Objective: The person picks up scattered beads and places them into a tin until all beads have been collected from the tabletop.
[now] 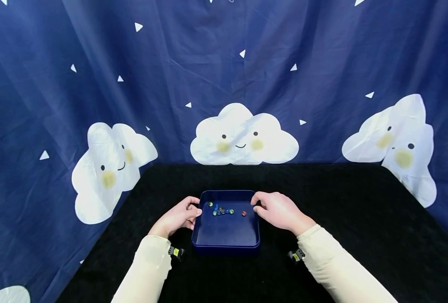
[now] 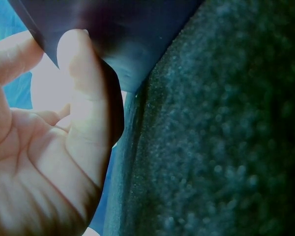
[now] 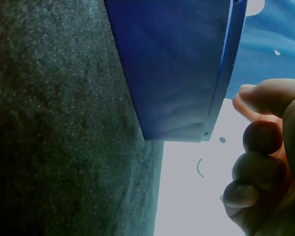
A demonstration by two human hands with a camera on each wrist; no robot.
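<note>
A shallow navy-blue rectangular box point(image 1: 225, 231) lies in front of the person, with several small glass marbles point(image 1: 223, 211) loosely grouped in its far half. One reddish marble point(image 1: 244, 213) sits apart, toward the right wall. My left hand point(image 1: 178, 216) holds the box's left side, its thumb point(image 2: 81, 73) against the wall and the other fingers spread along the outside. On the opposite side, my right hand point(image 1: 280, 209) hovers at the right rim near the far corner. Its fingers point(image 3: 258, 169) are bent, and nothing shows between thumb and index finger.
Black fuzzy cloth point(image 1: 322, 189) covers the table under and around the box. Behind it hangs a dark blue curtain point(image 1: 242, 75) with white clouds and triangles. Each wrist carries a small camera point(image 1: 176, 252) below the sleeve cuff.
</note>
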